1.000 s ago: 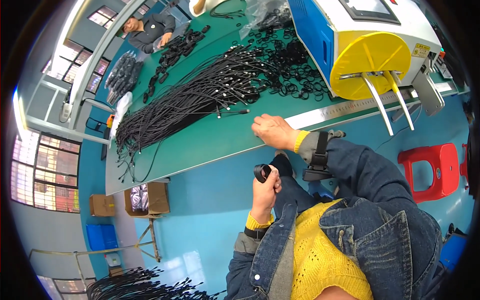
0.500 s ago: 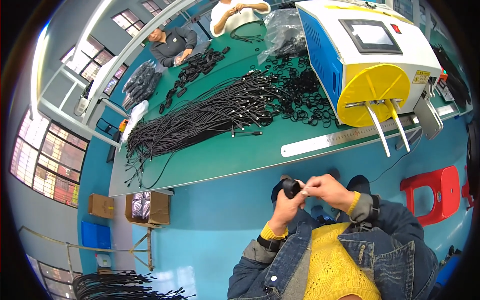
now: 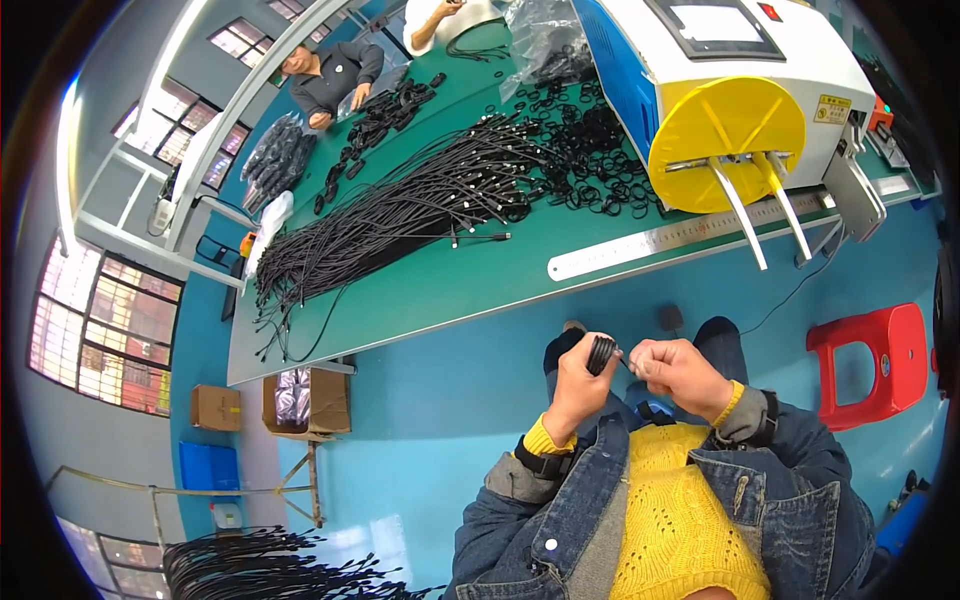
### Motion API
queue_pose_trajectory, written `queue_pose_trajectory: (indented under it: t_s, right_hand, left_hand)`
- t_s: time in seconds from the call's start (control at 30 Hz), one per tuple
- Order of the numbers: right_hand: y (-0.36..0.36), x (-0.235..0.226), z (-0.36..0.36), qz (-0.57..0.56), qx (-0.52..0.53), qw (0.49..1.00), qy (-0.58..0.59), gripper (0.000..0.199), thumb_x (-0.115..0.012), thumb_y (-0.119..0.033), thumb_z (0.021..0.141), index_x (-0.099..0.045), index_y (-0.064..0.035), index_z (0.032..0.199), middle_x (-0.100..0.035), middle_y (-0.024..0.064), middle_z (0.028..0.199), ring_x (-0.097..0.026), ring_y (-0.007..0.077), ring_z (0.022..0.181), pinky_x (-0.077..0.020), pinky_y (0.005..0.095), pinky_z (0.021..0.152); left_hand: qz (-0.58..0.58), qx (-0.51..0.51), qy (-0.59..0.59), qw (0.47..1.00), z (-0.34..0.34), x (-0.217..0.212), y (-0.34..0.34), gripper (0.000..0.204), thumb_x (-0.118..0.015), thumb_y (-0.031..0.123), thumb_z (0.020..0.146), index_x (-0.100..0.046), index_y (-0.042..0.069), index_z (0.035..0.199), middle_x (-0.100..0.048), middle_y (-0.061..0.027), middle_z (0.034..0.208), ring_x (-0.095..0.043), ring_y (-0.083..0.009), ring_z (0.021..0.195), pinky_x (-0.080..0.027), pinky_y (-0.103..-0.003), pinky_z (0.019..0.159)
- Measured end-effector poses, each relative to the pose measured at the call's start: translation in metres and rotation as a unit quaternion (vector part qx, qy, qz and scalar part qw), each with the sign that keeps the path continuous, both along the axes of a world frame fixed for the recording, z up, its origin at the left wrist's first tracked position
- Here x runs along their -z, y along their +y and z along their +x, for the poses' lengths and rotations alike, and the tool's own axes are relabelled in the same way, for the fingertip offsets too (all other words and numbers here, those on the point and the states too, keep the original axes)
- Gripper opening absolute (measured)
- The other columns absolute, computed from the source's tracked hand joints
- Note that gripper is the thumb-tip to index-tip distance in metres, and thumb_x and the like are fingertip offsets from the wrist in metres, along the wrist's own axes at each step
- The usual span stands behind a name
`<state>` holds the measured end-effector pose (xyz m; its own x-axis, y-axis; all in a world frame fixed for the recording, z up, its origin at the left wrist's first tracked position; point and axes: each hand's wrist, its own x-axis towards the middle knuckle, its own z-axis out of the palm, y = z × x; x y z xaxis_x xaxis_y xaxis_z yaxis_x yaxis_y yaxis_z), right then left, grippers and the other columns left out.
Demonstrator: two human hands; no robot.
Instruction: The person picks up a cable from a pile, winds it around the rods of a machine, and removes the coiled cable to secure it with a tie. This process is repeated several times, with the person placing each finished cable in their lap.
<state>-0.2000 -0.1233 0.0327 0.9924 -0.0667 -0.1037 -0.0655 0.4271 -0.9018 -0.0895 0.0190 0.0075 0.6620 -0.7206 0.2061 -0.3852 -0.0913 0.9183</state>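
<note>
Wrapped in my left hand [image 3: 575, 388] is a small tight coil of black cable [image 3: 601, 355], its loops showing between thumb and fingers. Just to the right, my right hand [image 3: 684, 374] is closed in a pinch. A short thin dark strand shows between the two hands, but I cannot tell whether it is cable or a band. Both hands are held over my lap, in front of the table edge. Beyond them on the green table [image 3: 420, 305] lies a big bundle of black cables [image 3: 400, 205] with metal-tipped ends.
Many black rings [image 3: 600, 165] lie beside a white machine with a yellow disc [image 3: 727, 145] and two prongs. A steel ruler [image 3: 620, 255] lies along the front edge. Two people sit across the table. A red stool [image 3: 868, 365] stands right; cartons [image 3: 325, 400] and hanging cables [image 3: 270, 565] are left.
My left hand has turned, so the coil's loops now face up. My right hand has drawn slightly away from it. The view has shifted, with the table sitting higher.
</note>
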Motion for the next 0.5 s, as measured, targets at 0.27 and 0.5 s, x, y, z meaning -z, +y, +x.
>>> queue_pose_trajectory:
  t_s: [0.27,0.5]
  right_hand:
    - [-0.017,-0.001,-0.004,-0.119,-0.091,0.985,-0.089,0.014,-0.050,-0.011,0.088,-0.061,-0.0011,0.090,-0.058,0.0028,0.078,-0.050,0.0059,0.064,-0.0433,0.0210,0.057]
    - [-0.059,-0.031,-0.003,-0.165,-0.117,0.975,0.090,0.027,-0.052,-0.006,0.083,-0.060,-0.0042,0.109,-0.062,0.0030,0.073,-0.059,0.0096,0.067,-0.0483,0.0243,0.058]
  left_hand:
    - [-0.030,0.057,0.144,0.987,0.001,-0.015,-0.002,0.007,-0.059,0.006,0.080,-0.055,0.002,0.085,-0.053,-0.0012,0.063,-0.052,-0.0105,0.055,-0.042,-0.025,0.051]
    - [0.025,0.098,0.333,0.937,-0.006,-0.010,-0.010,0.006,-0.058,0.009,0.083,-0.056,0.004,0.086,-0.050,0.0015,0.061,-0.045,-0.0058,0.048,-0.038,-0.021,0.042]
